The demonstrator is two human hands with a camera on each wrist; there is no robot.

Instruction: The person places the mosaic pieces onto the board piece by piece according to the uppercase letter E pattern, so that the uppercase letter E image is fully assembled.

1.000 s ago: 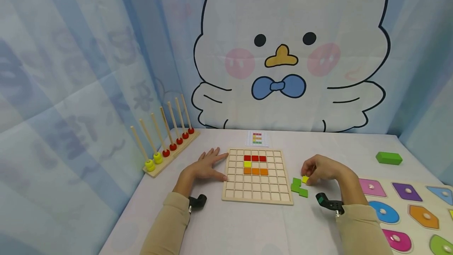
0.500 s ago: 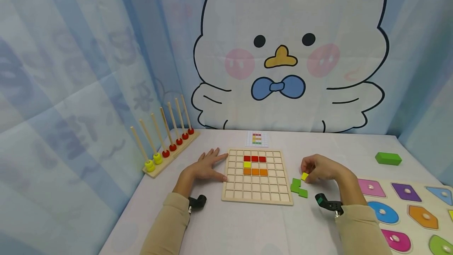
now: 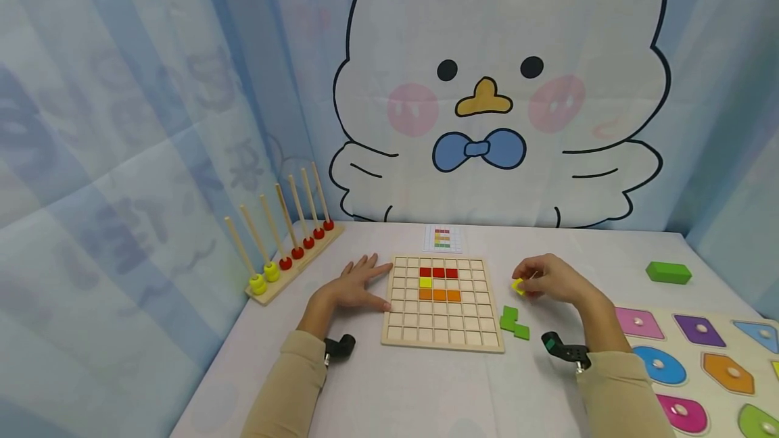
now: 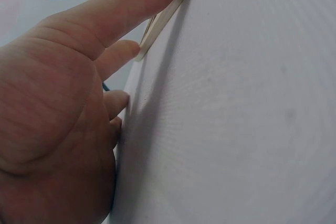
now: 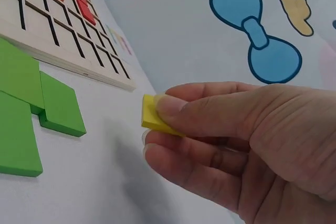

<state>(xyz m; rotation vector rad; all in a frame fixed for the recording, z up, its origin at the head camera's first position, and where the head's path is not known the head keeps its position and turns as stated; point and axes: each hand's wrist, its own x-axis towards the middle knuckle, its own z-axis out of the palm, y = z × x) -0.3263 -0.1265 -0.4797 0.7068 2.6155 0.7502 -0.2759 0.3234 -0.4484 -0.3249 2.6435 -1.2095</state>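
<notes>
A wooden grid board (image 3: 435,330) lies flat on the table. In its cells sit a row of red tiles (image 3: 438,272), one yellow tile (image 3: 425,282) and a row of orange tiles (image 3: 439,295). My left hand (image 3: 353,286) rests at the board's left edge, fingers spread, thumb and index touching the rim. Right of the board, my right hand (image 3: 550,279) pinches a yellow square tile (image 5: 152,114) between thumb and fingers, above the table. Below it lie several green tiles (image 3: 508,320), touching one another.
A small pattern card (image 3: 443,238) lies behind the board. At the left stands a peg rack (image 3: 292,262) with red and yellow beads. A green block (image 3: 668,272) sits at the far right, and a shape puzzle board (image 3: 694,363) at the near right.
The right hand has lifted the yellow tile off the table and moved it up and slightly left, toward the board. The left hand has stayed in place.
</notes>
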